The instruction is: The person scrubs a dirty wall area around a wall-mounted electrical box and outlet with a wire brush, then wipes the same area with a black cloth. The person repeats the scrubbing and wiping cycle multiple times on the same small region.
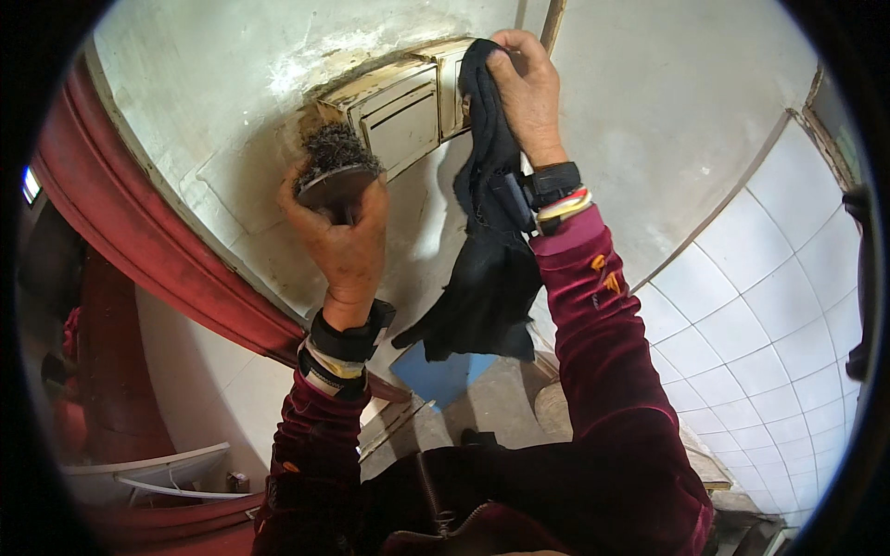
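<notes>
My left hand (351, 257) grips a round, dark object with a shaggy grey-black top (337, 149), which looks like a worn brush. Its flat underside faces me, and the fingers curl around its edge. In my right hand (528, 94) is a black cloth (494, 285), pinched near its upper end between thumb and fingers. The cloth hangs down in folds, with a frayed lower edge. Behind both hands, an old cream-coloured box (403, 118) with small panels is fixed to the wall. The cloth hides part of its right side.
A stained, pale wall (646, 104) stands before me. White tiles (737, 306) cover the wall at right. A red frame (174, 194) runs along the left, with a white shelf-like piece (160, 459) low down. A blue panel (445, 375) lies below the cloth.
</notes>
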Motion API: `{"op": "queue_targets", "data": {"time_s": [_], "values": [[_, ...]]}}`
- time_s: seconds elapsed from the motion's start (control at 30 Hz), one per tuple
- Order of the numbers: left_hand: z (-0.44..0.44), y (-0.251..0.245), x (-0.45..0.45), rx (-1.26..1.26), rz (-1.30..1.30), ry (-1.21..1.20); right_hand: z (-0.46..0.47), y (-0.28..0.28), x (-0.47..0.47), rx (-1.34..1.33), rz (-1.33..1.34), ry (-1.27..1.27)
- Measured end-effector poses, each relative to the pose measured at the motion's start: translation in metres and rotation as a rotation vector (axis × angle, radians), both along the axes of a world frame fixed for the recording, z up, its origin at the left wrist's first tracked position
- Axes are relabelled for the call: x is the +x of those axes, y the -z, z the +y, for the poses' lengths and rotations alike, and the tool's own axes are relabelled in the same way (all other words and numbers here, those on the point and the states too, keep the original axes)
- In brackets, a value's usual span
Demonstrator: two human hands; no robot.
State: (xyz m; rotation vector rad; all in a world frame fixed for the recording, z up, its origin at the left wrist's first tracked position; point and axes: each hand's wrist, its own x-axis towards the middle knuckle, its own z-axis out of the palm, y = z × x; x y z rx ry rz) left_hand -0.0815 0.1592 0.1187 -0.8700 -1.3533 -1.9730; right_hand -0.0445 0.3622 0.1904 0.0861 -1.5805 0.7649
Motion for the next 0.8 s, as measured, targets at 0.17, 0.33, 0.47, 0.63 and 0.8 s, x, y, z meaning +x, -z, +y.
{"op": "queue_targets", "data": {"time_s": [0.17, 0.33, 0.47, 0.63, 0.8], "values": [[0.000, 0.001, -0.001, 0.014, -0.045, 0.064, 0.023, 0.048, -0.002, -0.110, -0.165, -0.181], [0.000, 0.001, -0.001, 0.017, -0.049, 0.052, 0.024, 0.059, 0.016, 0.118, -0.294, 0.107], [0.000, -0.002, -0.001, 0.021, -0.051, 0.054, 0.014, 0.027, 0.021, 0.043, -0.161, 0.187], [0.001, -0.001, 0.001, 0.033, -0.081, 0.061, 0.017, 0.014, 0.004, -0.104, -0.112, -0.114], [0.001, -0.002, -0.001, 0.014, -0.046, 0.024, 0.026, 0.065, 0.039, -0.110, -0.304, 0.203]]}}
